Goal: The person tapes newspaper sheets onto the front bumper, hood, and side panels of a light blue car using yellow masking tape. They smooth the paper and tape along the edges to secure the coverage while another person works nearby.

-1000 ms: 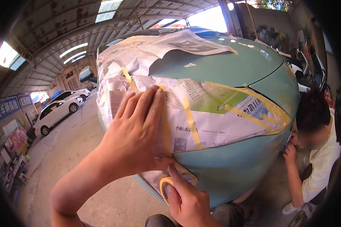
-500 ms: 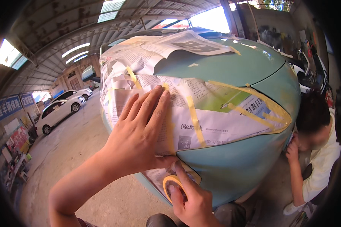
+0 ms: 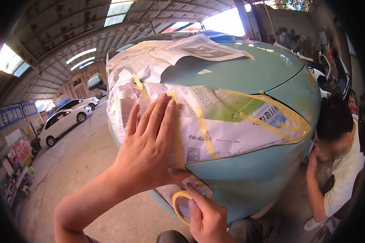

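My left hand (image 3: 147, 152) lies flat on newspaper sheets (image 3: 243, 131) that cover the corner of a blue-green car (image 3: 239, 178). Its fingers are stretched out and point up the panel. Its thumb reaches down near the panel's lower corner. My right hand (image 3: 209, 218) grips a roll of yellow masking tape (image 3: 176, 206) just below that thumb, with the index finger extended along the panel edge. Yellow tape strips (image 3: 205, 131) hold the paper down, and more tape borders the pointed end of the covered area on the right.
A crouching person (image 3: 340, 162) in a light top works low at the car's right side, a hand near the bodywork. White cars (image 3: 65, 121) stand on the concrete floor at left. A cluttered bench (image 3: 18, 186) is at the far left. A scooter (image 3: 332, 77) stands behind at right.
Both hands keep nearly the same places; the left fingers have shifted slightly and the tape roll sits a little lower and further left. The view has moved slightly.
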Motion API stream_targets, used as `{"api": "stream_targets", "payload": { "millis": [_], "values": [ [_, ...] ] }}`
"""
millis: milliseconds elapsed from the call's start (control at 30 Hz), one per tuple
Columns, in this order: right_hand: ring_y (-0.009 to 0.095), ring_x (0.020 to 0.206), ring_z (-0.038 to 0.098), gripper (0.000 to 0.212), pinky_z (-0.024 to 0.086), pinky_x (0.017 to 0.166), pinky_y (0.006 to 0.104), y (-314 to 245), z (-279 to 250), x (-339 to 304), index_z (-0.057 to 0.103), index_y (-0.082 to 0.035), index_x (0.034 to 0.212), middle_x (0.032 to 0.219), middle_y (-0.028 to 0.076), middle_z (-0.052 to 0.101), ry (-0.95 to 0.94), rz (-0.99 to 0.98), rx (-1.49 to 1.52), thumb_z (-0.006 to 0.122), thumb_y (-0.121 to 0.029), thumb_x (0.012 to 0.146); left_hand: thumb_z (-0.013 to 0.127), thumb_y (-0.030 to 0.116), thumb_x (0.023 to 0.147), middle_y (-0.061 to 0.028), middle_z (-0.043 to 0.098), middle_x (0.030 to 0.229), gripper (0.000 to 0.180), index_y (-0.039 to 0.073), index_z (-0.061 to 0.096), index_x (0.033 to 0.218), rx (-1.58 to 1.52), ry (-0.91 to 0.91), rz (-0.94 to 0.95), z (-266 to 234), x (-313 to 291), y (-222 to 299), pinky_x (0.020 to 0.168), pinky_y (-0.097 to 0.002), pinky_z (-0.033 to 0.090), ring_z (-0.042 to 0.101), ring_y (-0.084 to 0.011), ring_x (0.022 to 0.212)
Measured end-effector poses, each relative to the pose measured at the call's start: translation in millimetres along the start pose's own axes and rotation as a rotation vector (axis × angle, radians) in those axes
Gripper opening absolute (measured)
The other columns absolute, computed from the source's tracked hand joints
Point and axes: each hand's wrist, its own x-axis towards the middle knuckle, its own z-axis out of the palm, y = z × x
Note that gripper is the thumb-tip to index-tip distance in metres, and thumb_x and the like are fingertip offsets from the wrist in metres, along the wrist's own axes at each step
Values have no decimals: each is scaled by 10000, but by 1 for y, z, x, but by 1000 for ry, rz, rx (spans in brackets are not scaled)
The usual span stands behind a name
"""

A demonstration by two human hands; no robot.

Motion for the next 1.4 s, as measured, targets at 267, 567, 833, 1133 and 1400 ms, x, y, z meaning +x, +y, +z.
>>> {"api": "stream_targets", "payload": {
  "millis": [267,567,833,1133,1400],
  "values": [
    [384,875,698,204,542,739,417,-16,35,-32,690,1,1096,938,243,700,-554,81,442,584,-96,951,920,521,478,-275,271,1562,1399,-51,203,1535,-19,-24,-32,-1,-1,2,1210,-566,102,235,-394,1489],
    [359,854,714,214,549,725,400,-22,35,-56,688,5,1107,925,211,714,-644,328,458,586,-118,965,895,569,518,-250,256,1587,1339,31,246,1558,-67,92,-57,14,-20,2,1202,-597,57,195,-418,1499],
    [245,827,705,231,535,740,333,-21,17,-56,686,5,1131,917,159,715,-508,433,279,525,-88,995,863,597,576,-204,266,1598,1243,104,288,1561,-137,163,-71,21,-29,4,1199,-596,77,221,-384,1494],
    [53,637,489,261,424,573,230,-10,-10,-72,683,-22,1177,785,-25,601,-189,334,363,505,-158,1043,739,495,789,-90,371,1575,759,254,501,1468,87,306,-8,57,-102,30,1193,-513,145,332,-252,1449],
    [54,616,478,279,403,554,228,-9,-7,-75,674,-34,1210,722,-37,528,-228,419,382,509,-187,1046,700,515,818,-94,350,1597,719,300,498,1474,315,312,-43,86,-99,46,1205,-524,97,291,-255,1481]
  ]
}}
